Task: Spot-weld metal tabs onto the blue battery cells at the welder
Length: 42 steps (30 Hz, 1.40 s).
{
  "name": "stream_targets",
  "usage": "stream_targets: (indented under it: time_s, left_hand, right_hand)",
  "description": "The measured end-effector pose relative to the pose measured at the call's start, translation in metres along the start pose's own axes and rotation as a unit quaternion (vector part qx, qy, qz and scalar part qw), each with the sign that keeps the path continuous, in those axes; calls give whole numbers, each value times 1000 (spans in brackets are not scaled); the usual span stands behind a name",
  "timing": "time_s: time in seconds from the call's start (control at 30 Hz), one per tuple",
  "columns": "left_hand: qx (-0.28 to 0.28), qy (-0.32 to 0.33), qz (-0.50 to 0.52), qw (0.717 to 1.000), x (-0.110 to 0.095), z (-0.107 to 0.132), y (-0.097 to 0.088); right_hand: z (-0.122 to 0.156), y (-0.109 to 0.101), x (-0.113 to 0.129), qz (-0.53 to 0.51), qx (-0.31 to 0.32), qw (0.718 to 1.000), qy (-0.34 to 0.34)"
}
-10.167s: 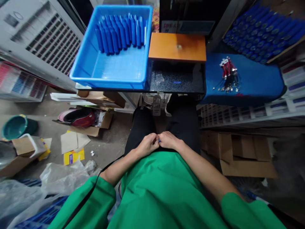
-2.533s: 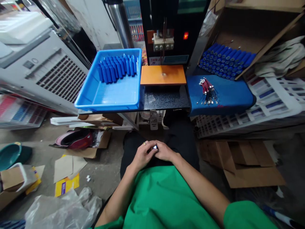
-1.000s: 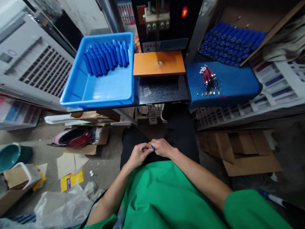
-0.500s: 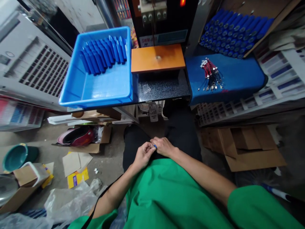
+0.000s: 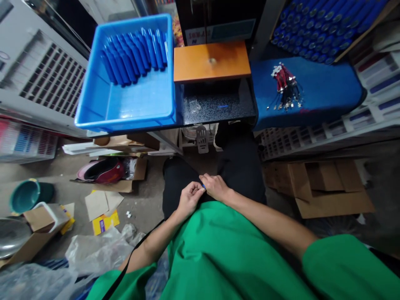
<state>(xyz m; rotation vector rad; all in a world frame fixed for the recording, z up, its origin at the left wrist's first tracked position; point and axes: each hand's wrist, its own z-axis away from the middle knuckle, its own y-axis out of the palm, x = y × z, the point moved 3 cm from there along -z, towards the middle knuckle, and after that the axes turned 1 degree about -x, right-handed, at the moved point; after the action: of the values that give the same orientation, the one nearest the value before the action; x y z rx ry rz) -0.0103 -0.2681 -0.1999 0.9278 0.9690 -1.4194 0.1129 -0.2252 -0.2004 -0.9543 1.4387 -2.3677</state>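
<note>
Over my lap, my left hand [image 5: 191, 196] and my right hand [image 5: 216, 187] meet, their fingertips close together. Between them shows a bit of a small blue piece [image 5: 204, 186]; the rest is hidden by my fingers, so its kind cannot be made out. My left thumb and forefinger pinch at it, while my right fingers are curled over it. Ahead, a blue plastic tray [image 5: 125, 118] holds rows of blue cylindrical battery cells [image 5: 128, 62]. A bundle of red and black wire leads [image 5: 285, 85] with white connectors lies on a blue mat [image 5: 331, 83].
A machine with an orange cover [image 5: 212, 62] stands on the black worktop [image 5: 209, 114] between tray and mat. More blue cells [image 5: 321, 31] are stacked in a box at the right. Cardboard boxes [image 5: 331, 191], a green basin [image 5: 29, 196] and plastic bags [image 5: 96, 254] lie on the floor.
The view has tipped slightly, so the tray, machine and mat sit higher in the picture. My hands stay together on the blue piece, with little shift of the fingers.
</note>
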Motion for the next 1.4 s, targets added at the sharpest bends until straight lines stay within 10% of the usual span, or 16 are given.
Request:
stream_targets:
  time_s: [1.07,1.4]
  left_hand:
    - [-78,14,4,997,15,-2,5]
    - [-63,64,-16,996,7,2,2]
  right_hand:
    - [-7,15,-5,88,-65,993,33]
    - [-12,4,-14,-68,-108,991,-33]
